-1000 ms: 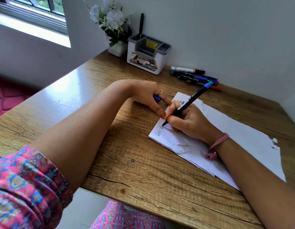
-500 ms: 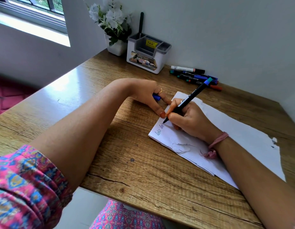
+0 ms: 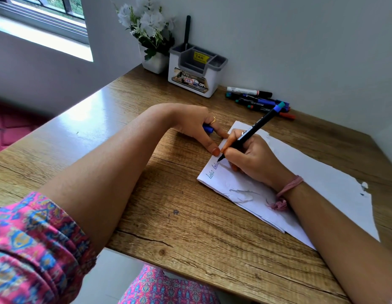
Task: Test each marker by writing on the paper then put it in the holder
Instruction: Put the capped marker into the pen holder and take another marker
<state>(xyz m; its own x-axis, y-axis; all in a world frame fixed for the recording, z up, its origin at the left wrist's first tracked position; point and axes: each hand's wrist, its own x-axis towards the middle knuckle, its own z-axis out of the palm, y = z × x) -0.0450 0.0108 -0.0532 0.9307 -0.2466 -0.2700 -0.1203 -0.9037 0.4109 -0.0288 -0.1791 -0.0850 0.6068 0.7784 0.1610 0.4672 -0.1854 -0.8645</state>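
My right hand (image 3: 254,160) grips a black marker (image 3: 254,130) with a blue end, its tip touching the white paper (image 3: 322,178) beside a short line of blue writing (image 3: 212,170). My left hand (image 3: 197,126) rests on the desk, fingertips pressing the paper's near left edge, with a blue cap (image 3: 208,129) tucked in its fingers. A white and grey holder (image 3: 196,72) stands at the back against the wall with one black marker (image 3: 187,29) upright in it. Several loose markers (image 3: 256,99) lie to its right.
A white pot of white flowers (image 3: 150,38) stands left of the holder. The wooden desk (image 3: 168,216) meets the wall at the back and right. A window (image 3: 41,20) sits at upper left. The desk's front edge runs just before my lap.
The marker tip has travelled a little to the right along the paper and the blue writing has grown longer. My left hand has stayed in place.
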